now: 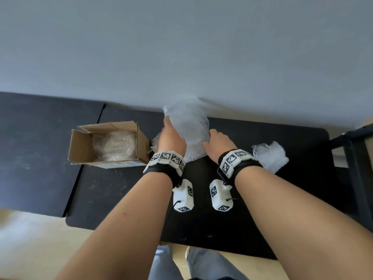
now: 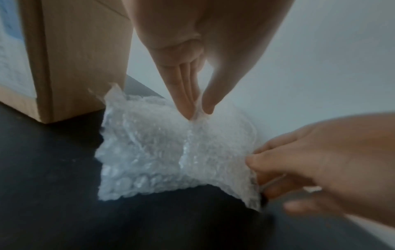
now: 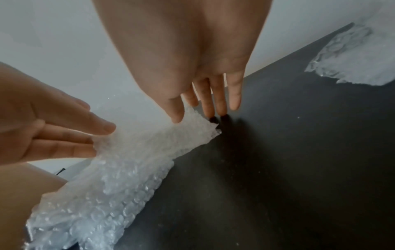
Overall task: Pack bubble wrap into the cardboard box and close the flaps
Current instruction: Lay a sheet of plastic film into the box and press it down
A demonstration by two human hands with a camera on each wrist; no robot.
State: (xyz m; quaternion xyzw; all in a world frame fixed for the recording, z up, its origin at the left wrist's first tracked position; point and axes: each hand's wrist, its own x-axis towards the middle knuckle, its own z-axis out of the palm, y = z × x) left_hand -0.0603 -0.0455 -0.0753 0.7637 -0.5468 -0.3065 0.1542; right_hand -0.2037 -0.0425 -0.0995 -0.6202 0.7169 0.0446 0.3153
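Observation:
An open cardboard box [image 1: 80, 146] stands on the black table [image 1: 242, 199] at the left, flaps up, with crumpled bubble wrap [image 1: 115, 144] inside. Just right of it, a clear bubble wrap sheet [image 1: 189, 128] is held upright against the wall. My left hand [image 1: 170, 134] pinches its upper left edge between thumb and fingers [image 2: 183, 108]. My right hand [image 1: 217, 138] pinches its right edge, thumb in front and fingers [image 3: 213, 104] reaching down to the table. In the left wrist view the sheet [image 2: 162, 152] has its lower edge on the table beside the box wall [image 2: 81, 59].
A second loose piece of bubble wrap [image 1: 270, 156] lies on the table to the right of my right wrist. A grey wall runs along the table's far edge. Another dark tabletop [image 1: 40, 148] adjoins on the left, and a dark frame [image 1: 359, 158] stands at the right.

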